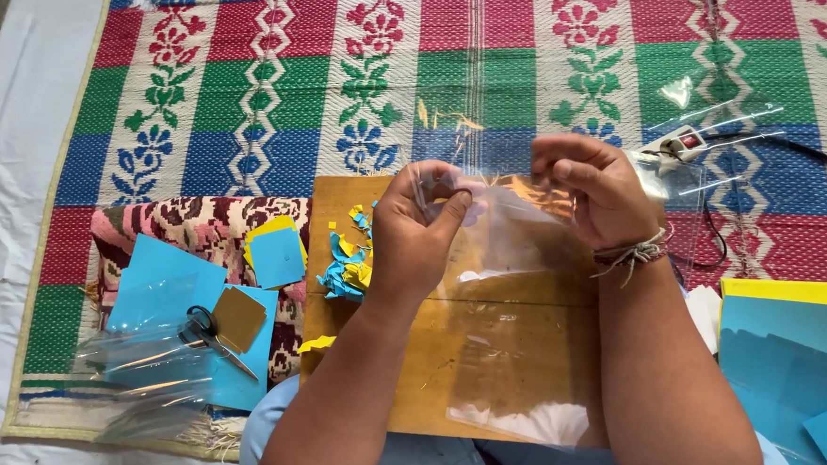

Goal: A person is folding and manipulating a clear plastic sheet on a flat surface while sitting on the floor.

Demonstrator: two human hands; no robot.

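We grip clear plastic bag top edge, left hand and right hand both pinching it, over wooden board; paper scraps left of hands.

Two bare hands are in view, the left hand and the right hand, and together they pinch one clear plastic bag. One brown wooden board lies beneath them. One pair of black-handled scissors lies to the left, beside one small brown paper square. One white glue gun lies to the right. One heap of blue and yellow paper scraps sits on the board; its pieces are too small to count.
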